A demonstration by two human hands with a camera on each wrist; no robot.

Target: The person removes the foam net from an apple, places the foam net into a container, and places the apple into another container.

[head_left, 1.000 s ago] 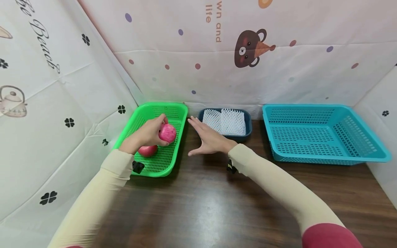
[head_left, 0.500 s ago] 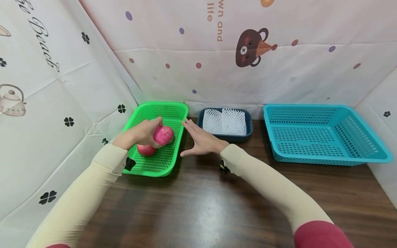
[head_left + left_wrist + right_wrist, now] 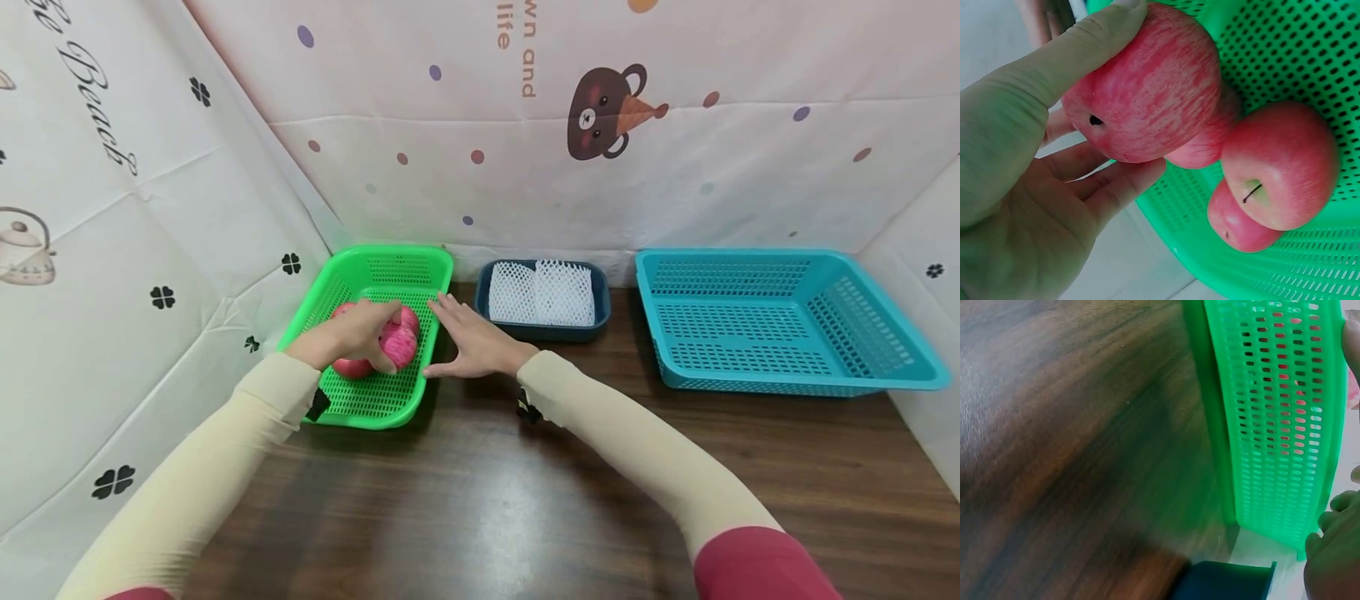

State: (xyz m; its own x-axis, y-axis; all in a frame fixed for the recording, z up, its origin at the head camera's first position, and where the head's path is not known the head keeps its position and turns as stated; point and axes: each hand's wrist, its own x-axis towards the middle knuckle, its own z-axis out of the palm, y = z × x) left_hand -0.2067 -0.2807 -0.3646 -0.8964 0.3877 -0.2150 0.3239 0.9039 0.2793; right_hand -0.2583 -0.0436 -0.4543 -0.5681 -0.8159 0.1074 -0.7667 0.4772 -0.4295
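Note:
My left hand (image 3: pixel 351 332) is over the green basket (image 3: pixel 386 422), gripping a red apple (image 3: pixel 397 348) between thumb and fingers. Seen from the left wrist, the held apple (image 3: pixel 1154 87) has its dark blossom end toward the thumb side. Beyond it another apple (image 3: pixel 1200 147) is partly hidden, and an apple with a stem (image 3: pixel 1282 165) overlaps a lower one (image 3: pixel 1241 225) in the basket. With thumb and fingers spread, my right hand (image 3: pixel 480 340) is at the basket's right rim. The right wrist view catches only part of that hand (image 3: pixel 1338 550) beside the basket wall (image 3: pixel 1279 425).
Right of the green basket is a small dark blue tray (image 3: pixel 543 333) holding white foam mesh sleeves (image 3: pixel 540 293). Farther right stands a larger turquoise basket (image 3: pixel 750 337). Printed cloth (image 3: pixel 480 192) closes off the back and sides of the brown wooden table (image 3: pixel 480 500).
My left hand has lowered the apple slightly, and another apple now shows behind it in the head view. My right hand has shifted left, to the green basket's rim.

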